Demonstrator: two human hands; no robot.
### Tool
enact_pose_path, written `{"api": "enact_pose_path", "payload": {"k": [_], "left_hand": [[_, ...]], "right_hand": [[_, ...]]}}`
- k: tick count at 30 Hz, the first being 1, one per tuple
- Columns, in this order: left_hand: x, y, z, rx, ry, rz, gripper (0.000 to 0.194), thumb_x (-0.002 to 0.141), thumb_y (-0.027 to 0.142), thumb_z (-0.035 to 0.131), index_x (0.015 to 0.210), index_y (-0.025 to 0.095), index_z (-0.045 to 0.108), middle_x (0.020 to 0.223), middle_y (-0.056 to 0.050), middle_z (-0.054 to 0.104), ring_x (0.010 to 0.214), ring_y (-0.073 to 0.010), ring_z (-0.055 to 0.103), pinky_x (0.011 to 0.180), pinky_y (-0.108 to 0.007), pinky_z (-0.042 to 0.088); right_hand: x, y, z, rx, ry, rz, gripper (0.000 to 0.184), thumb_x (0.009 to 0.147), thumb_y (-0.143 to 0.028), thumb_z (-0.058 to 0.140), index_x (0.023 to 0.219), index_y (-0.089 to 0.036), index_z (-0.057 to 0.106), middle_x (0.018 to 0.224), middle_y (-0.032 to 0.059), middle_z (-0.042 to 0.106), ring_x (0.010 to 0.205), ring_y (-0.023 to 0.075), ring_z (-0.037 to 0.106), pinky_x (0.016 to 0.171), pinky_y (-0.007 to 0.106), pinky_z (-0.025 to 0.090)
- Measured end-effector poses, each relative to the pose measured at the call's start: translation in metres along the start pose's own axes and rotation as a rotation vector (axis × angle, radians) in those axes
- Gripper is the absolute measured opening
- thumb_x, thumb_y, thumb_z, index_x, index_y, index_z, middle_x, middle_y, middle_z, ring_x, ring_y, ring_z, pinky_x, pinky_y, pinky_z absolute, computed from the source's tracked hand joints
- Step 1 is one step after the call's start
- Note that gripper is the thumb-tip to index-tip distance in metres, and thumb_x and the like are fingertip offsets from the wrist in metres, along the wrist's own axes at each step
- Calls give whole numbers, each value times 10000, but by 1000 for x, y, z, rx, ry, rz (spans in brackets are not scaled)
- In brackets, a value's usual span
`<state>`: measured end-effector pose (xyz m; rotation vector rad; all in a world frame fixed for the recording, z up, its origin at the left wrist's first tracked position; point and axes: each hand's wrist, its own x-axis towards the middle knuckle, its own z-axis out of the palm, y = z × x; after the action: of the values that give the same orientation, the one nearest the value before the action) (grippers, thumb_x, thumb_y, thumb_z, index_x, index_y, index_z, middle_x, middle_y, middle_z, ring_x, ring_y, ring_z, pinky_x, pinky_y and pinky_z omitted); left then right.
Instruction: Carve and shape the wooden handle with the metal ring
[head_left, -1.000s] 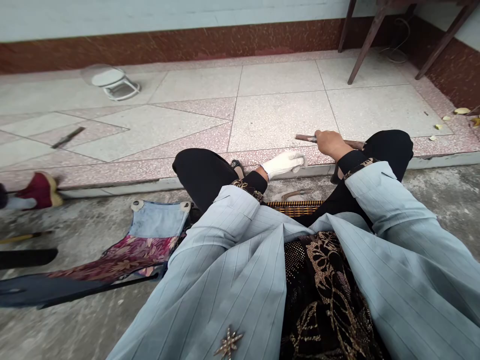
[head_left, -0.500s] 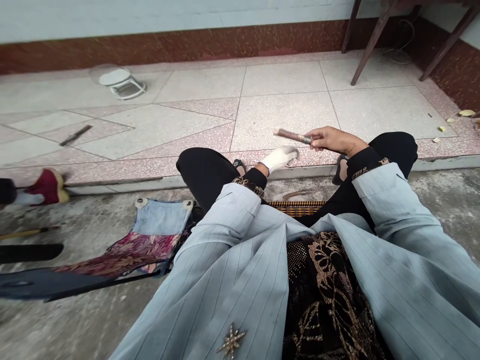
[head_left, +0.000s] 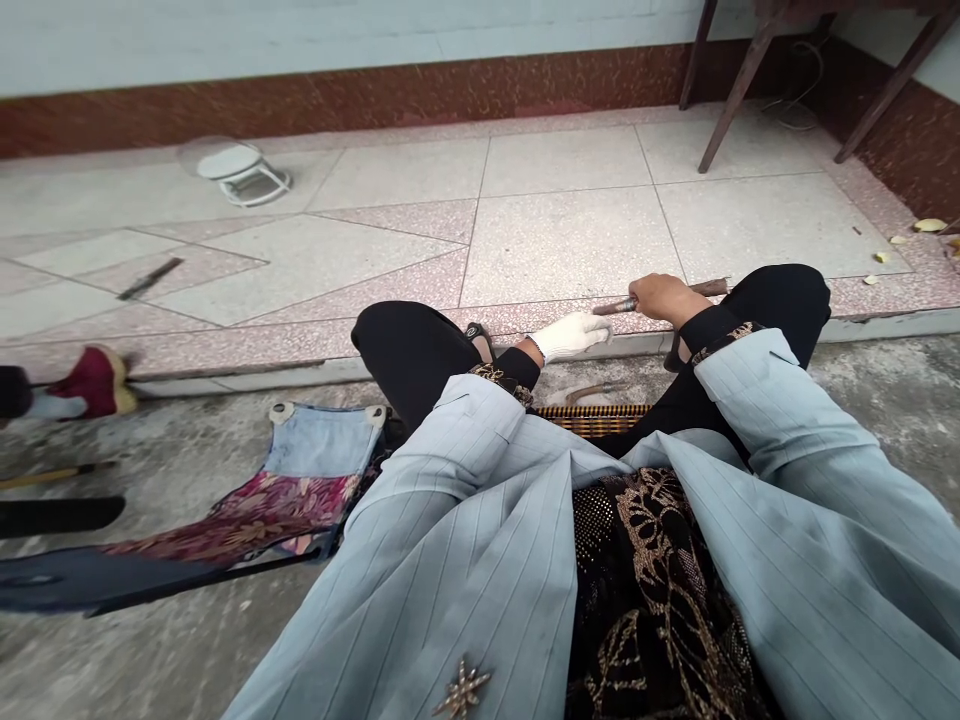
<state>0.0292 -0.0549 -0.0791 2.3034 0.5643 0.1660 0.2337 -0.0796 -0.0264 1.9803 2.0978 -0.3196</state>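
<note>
My right hand (head_left: 660, 298), bare, is closed around a brown wooden-handled tool (head_left: 705, 288) with a metal collar, held low over the pink tiled step edge (head_left: 300, 345). My left hand (head_left: 574, 335), in a white glove, rests on the step edge just left of it, fingers curled toward the tool's front end; what they grip is hidden. My knees in black trousers frame both hands. A second small tool with a wooden handle (head_left: 589, 391) lies on the concrete below, beside a woven mat (head_left: 592, 413).
A patchwork cloth bag (head_left: 300, 480) and a dark flat blade (head_left: 56, 515) lie on the concrete at left. A red shoe (head_left: 94, 380) sits at the step. A white stand (head_left: 240, 170) and a knife (head_left: 150, 278) lie on the tiles. Table legs (head_left: 727, 90) stand far right.
My right hand had lifted the tool with its handle pointing left, then turned it and brought it back down onto the step edge by the gloved hand.
</note>
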Motion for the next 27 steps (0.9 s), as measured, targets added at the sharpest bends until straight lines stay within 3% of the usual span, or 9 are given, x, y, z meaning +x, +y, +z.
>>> {"api": "enact_pose_path", "payload": {"k": [4, 8, 10, 13, 15, 18, 20, 24, 27], "left_hand": [[3, -5, -3, 156, 27, 8, 275, 935, 288, 440, 936, 162, 684, 759, -10, 596, 702, -141, 529, 671, -231, 368], [4, -11, -11, 248, 52, 9, 282, 932, 265, 429, 897, 156, 686, 792, -27, 625, 732, -151, 544, 700, -239, 381], [3, -13, -15, 208, 82, -28, 291, 935, 274, 423, 912, 147, 684, 783, -24, 627, 712, -142, 553, 686, -235, 390], [3, -14, -18, 118, 117, -72, 306, 934, 286, 418, 978, 132, 679, 775, -15, 621, 666, -121, 551, 648, -221, 397], [4, -14, -18, 84, 161, -70, 311, 933, 279, 412, 984, 124, 676, 812, -22, 631, 683, -116, 558, 659, -217, 409], [5, -12, -15, 46, 190, -133, 292, 929, 276, 424, 977, 126, 671, 795, -26, 635, 675, -120, 558, 634, -217, 408], [4, -10, -12, 15, 176, -206, 302, 941, 313, 429, 978, 132, 667, 728, -17, 614, 626, -119, 537, 586, -216, 386], [1, -4, -8, -58, 132, -123, 290, 941, 307, 423, 920, 135, 655, 687, 0, 580, 622, -107, 518, 602, -207, 379], [1, -2, -7, -64, 80, -52, 291, 939, 275, 403, 940, 139, 661, 661, 13, 565, 608, -106, 515, 612, -210, 380]], "right_hand": [[-5, 3, -1, -91, -139, -56, 244, 808, -81, 642, 1019, -139, 749, 1051, 195, 686, 983, 331, 642, 789, 411, 477], [-11, 13, -6, 0, -304, -101, 301, 747, -32, 688, 1021, -148, 735, 995, 149, 687, 994, 324, 626, 811, 402, 450], [-13, 17, -9, 114, -421, -159, 330, 761, -62, 695, 1078, -153, 713, 913, 105, 689, 897, 268, 639, 771, 359, 452], [-14, 20, -11, 389, -591, -365, 319, 796, -145, 691, 1114, -146, 674, 850, 52, 670, 758, 172, 611, 724, 290, 450], [-13, 19, -11, 581, -623, -507, 321, 792, -215, 701, 1101, -136, 664, 845, 43, 660, 735, 153, 586, 724, 284, 451], [-12, 18, -13, 769, -479, -587, 353, 779, -301, 716, 1098, -156, 669, 858, 36, 667, 764, 155, 584, 742, 290, 454], [-12, 17, -15, 867, -327, -556, 344, 791, -300, 706, 1107, -167, 669, 887, 43, 677, 778, 156, 588, 743, 289, 460], [-10, 11, -14, 911, -55, -302, 414, 859, -223, 624, 1268, -157, 612, 920, 76, 699, 754, 165, 601, 707, 286, 474], [-6, 5, -7, 651, 85, -128, 485, 885, -179, 567, 1370, -162, 561, 1021, 108, 707, 841, 197, 626, 745, 302, 472]]}}
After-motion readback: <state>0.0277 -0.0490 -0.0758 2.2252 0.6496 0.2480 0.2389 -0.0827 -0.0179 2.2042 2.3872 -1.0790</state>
